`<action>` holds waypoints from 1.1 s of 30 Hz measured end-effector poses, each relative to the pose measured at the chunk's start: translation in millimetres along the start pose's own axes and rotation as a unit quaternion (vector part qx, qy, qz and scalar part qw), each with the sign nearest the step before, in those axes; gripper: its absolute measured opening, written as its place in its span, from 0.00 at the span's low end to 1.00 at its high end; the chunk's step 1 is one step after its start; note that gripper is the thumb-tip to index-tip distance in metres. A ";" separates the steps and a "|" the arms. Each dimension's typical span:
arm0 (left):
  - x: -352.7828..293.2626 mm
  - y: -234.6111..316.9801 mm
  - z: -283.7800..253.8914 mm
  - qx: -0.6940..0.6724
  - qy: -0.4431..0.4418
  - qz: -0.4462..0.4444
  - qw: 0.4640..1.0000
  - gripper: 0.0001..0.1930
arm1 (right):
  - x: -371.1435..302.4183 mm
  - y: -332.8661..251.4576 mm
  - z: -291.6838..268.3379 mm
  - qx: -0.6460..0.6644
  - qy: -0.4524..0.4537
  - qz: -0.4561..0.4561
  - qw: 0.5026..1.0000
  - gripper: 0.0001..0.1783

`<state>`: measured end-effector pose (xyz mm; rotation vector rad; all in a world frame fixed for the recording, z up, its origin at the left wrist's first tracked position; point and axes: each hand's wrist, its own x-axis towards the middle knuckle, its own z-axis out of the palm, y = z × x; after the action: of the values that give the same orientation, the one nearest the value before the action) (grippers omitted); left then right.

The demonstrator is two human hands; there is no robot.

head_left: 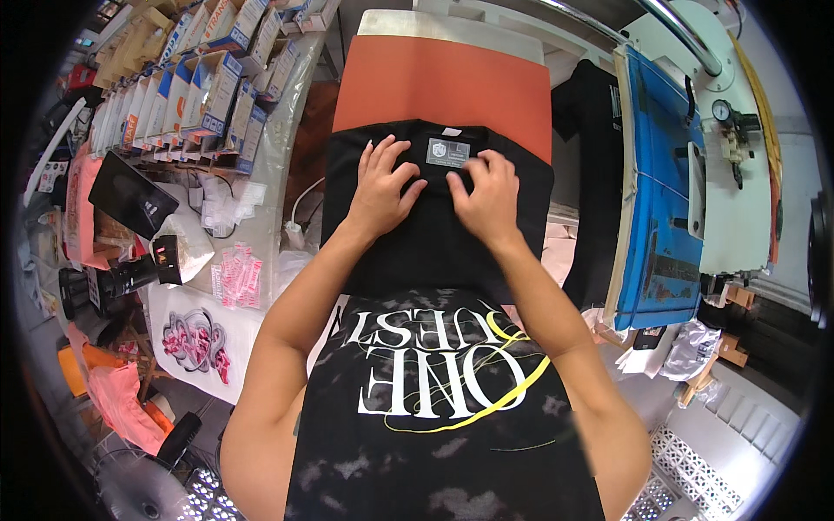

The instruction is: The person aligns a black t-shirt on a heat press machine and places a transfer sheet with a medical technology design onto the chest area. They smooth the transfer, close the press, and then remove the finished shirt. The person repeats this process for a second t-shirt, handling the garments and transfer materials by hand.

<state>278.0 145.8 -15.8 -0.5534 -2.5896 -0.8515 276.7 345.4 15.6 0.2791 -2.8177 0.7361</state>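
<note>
A black T-shirt (426, 234) lies over the orange pad (443, 82) of a flat press bed in front of me, its collar toward the far side. Inside the collar shows a grey rectangular neck label (448, 152). My left hand (382, 187) rests on the cloth left of that label, fingers apart and slightly bent. On its right side, my right hand (488, 193) touches the shirt with bent fingers, the thumb held away from them near the label. Neither hand appears to grip anything.
At right stands a blue heat-press plate (662, 191) with a pressure gauge (721, 110) beyond it. Another black garment (591, 165) hangs between. The left table (300, 95) carries several open cardboard boxes (208, 91), a black screen (132, 194) and pink-printed labels (239, 276).
</note>
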 end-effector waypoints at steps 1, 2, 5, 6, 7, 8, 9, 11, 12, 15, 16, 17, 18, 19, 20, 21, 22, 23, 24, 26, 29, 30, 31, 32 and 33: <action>-2.5 -4.8 3.6 -0.006 -0.007 -0.003 1.000 0.10 | -9.0 -1.4 4.0 -0.007 0.010 -0.026 1.000 0.15; -5.4 -7.9 7.1 -0.013 -0.014 -0.005 1.000 0.10 | -13.4 3.8 10.0 -0.011 0.001 -0.024 1.000 0.13; -3.8 -1.0 9.2 0.014 -0.026 -0.025 0.999 0.12 | -18.6 15.1 22.1 -0.011 0.035 -0.034 0.999 0.14; -1.9 0.9 9.7 0.026 -0.034 -0.008 0.999 0.13 | -18.4 13.7 22.1 -0.011 0.045 -0.039 0.998 0.15; -1.0 2.9 10.1 0.039 -0.041 0.008 0.998 0.14 | -18.1 10.0 21.4 -0.011 0.054 -0.045 0.997 0.15; -1.0 3.9 10.9 0.052 -0.049 0.025 0.997 0.16 | -18.6 8.1 21.4 -0.012 0.063 -0.051 0.997 0.17; 0.3 3.3 12.2 0.065 -0.057 0.042 0.995 0.17 | -18.2 8.7 21.7 -0.031 0.057 -0.063 0.996 0.17; 1.4 1.4 15.0 0.093 -0.074 0.075 0.990 0.20 | -18.4 9.8 22.6 -0.070 0.044 -0.090 0.993 0.20; 2.1 1.6 14.6 0.083 -0.078 0.065 0.991 0.20 | -17.9 9.4 22.5 -0.071 0.043 -0.090 0.992 0.20; 1.6 0.8 14.2 0.065 -0.074 0.056 0.994 0.20 | -17.3 7.7 20.9 -0.073 0.041 -0.091 0.992 0.20; 2.0 0.8 14.0 0.062 -0.074 0.053 0.994 0.20 | -16.8 7.4 20.6 -0.071 0.040 -0.092 0.992 0.19; 2.8 0.6 13.3 0.060 -0.075 0.051 0.994 0.20 | -16.5 7.3 20.5 -0.070 0.040 -0.092 0.993 0.19; 3.2 0.7 12.6 0.058 -0.075 0.049 0.994 0.20 | -16.4 7.3 21.0 -0.069 0.042 -0.091 0.993 0.19; 3.1 0.9 12.5 0.055 -0.075 0.048 0.994 0.20 | -16.2 7.4 21.4 -0.069 0.044 -0.091 0.992 0.19; 2.9 1.2 12.3 0.052 -0.076 0.046 0.995 0.20 | -16.4 7.5 21.5 -0.068 0.047 -0.091 0.992 0.19; 3.1 1.0 12.3 0.049 -0.076 0.045 0.995 0.20 | -16.4 7.4 21.2 -0.069 0.046 -0.091 0.992 0.19; 3.1 0.7 12.6 0.048 -0.076 0.045 0.995 0.20 | -16.2 7.0 20.6 -0.069 0.046 -0.092 0.992 0.19; 3.0 0.3 13.0 0.048 -0.076 0.044 0.995 0.20 | -16.1 6.8 20.2 -0.070 0.045 -0.093 0.992 0.19; 3.0 -0.2 13.4 0.047 -0.076 0.044 0.995 0.20 | -16.1 7.1 20.5 -0.069 0.045 -0.092 0.992 0.19; 3.3 0.0 13.8 0.044 -0.076 0.045 0.995 0.19 | -16.3 8.0 20.8 -0.068 0.047 -0.091 0.992 0.19; 2.9 0.4 13.8 0.043 -0.076 0.042 0.995 0.19 | -16.7 6.8 19.8 -0.071 0.044 -0.089 0.993 0.20; 2.5 0.5 13.6 0.042 -0.077 0.041 0.995 0.19 | -16.9 6.9 19.8 -0.069 0.043 -0.088 0.993 0.20; 1.9 0.3 13.6 0.039 -0.075 0.041 0.996 0.19 | -17.2 7.0 19.9 -0.067 0.042 -0.088 0.993 0.20; 1.2 0.1 13.7 0.036 -0.074 0.040 0.996 0.19 | -17.6 6.8 20.1 -0.065 0.041 -0.087 0.993 0.20; 1.4 0.1 14.2 0.032 -0.071 0.040 0.996 0.19 | -17.4 6.8 20.2 -0.063 0.044 -0.088 0.993 0.20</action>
<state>273.9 155.1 -25.9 -0.7178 -2.6911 -0.7242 288.5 343.3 -9.2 0.4551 -2.6980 0.5173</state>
